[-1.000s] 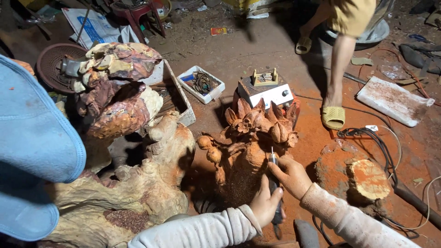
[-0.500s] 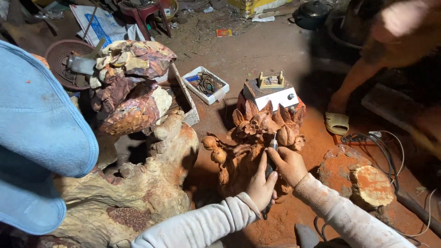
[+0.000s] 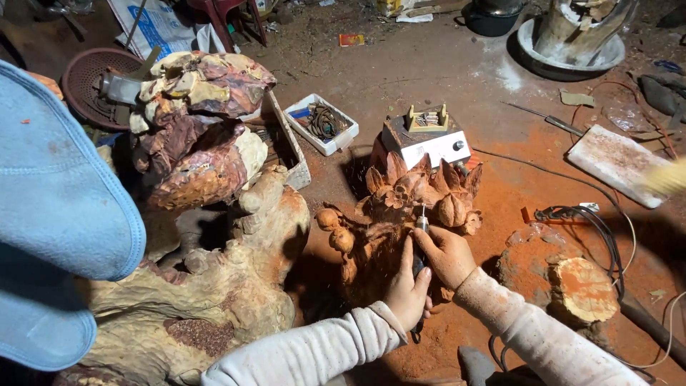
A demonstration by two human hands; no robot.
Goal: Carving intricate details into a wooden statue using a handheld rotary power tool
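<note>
Left hand (image 3: 409,292): grips the rotary carving tool (image 3: 419,246).
Right hand (image 3: 446,254): steadies the same tool, fingers wrapped round.
Tool tip: touches the flower wood carving (image 3: 400,207).

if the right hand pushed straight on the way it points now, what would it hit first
The right hand points up-screen along the rotary tool it grips together with the left hand. It would most likely meet the flower-shaped wood carving first; the tool tip already seems to touch it, though depth is unclear.

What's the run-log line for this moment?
left hand: grips rotary tool | right hand: steadies tool | tip: on flower carving | floor: red dust
</note>
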